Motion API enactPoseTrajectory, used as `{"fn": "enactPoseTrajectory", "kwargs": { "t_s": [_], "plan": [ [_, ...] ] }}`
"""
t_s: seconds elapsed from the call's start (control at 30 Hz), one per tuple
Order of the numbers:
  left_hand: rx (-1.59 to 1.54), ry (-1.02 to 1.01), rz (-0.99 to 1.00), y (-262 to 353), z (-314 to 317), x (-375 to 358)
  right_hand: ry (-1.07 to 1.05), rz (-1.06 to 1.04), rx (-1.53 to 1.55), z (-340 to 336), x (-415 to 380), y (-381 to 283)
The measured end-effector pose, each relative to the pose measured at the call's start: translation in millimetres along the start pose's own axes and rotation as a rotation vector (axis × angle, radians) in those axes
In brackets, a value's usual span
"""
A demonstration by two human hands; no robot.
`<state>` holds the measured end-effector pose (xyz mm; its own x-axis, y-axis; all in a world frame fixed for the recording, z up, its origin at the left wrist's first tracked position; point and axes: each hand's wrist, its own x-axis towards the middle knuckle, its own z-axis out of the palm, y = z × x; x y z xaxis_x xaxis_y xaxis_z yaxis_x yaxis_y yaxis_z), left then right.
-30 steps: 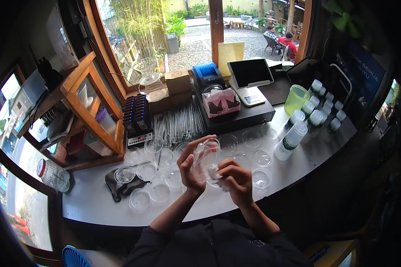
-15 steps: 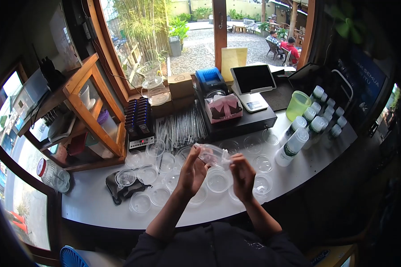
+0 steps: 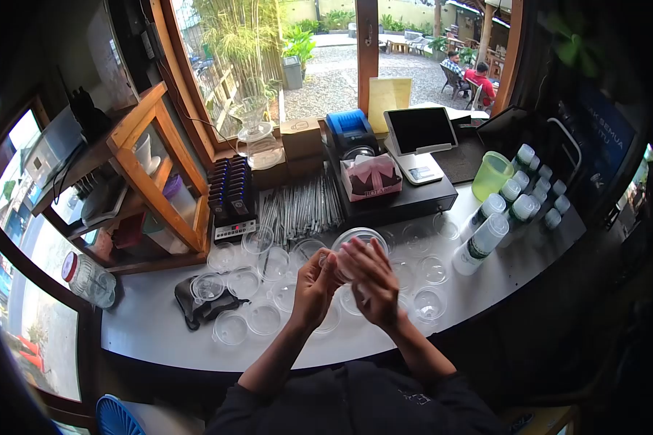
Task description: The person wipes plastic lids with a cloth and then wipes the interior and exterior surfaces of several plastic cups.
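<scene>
My left hand (image 3: 315, 288) is closed with its thumb and fingers on the near left edge of a round clear plastic lid (image 3: 360, 233), held tilted above the counter. My right hand (image 3: 374, 281) lies across the lid, its fingers stretched and slightly blurred. A crumpled white tissue (image 3: 365, 293) shows in part under that palm; the rest is hidden. Below and around my hands, several more clear plastic lids (image 3: 262, 317) are spread over the white counter (image 3: 189, 348). A black cloth-like item (image 3: 190, 304) lies under one of them at the left.
Behind my hands lie wrapped straws (image 3: 301, 206), a pink tissue box (image 3: 371, 177) and a tablet on a stand (image 3: 420, 130). Stacked cups (image 3: 480, 243) and a green container (image 3: 490, 176) stand at right. A wooden shelf (image 3: 152, 174) and glass jar (image 3: 91, 280) are left.
My right hand has swung from pinching the white tissue beside the lid to lying flat over it. The lid has tipped to show its round face. The view has shifted slightly.
</scene>
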<state>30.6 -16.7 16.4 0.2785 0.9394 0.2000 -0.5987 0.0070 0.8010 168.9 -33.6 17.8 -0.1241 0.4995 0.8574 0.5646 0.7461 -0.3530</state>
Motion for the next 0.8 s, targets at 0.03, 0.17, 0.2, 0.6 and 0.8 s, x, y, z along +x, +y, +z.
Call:
{"fn": "enactPoseTrajectory", "kwargs": {
  "t_s": [0.03,0.17,0.2,0.6,0.8],
  "plan": [
    [0.012,-0.008,0.006,-4.0,-5.2,0.4,-0.095,-0.048,-0.045,8.1,-4.2,0.3],
    [0.137,-0.027,0.017,-3.3,-10.4,-4.0,-0.154,0.085,-0.169,7.1,7.7,-6.7],
    [0.207,-0.041,0.035,-2.7,-8.8,-4.2,-0.106,0.136,-0.182,7.7,15.2,-12.3],
    [0.169,-0.061,-0.007,0.7,3.9,1.3,0.198,0.257,0.147,-16.8,47.8,10.9],
    [0.86,-0.13,0.138,19.7,5.9,-6.5,-0.037,0.183,0.003,3.3,39.1,15.7]
  ]
}}
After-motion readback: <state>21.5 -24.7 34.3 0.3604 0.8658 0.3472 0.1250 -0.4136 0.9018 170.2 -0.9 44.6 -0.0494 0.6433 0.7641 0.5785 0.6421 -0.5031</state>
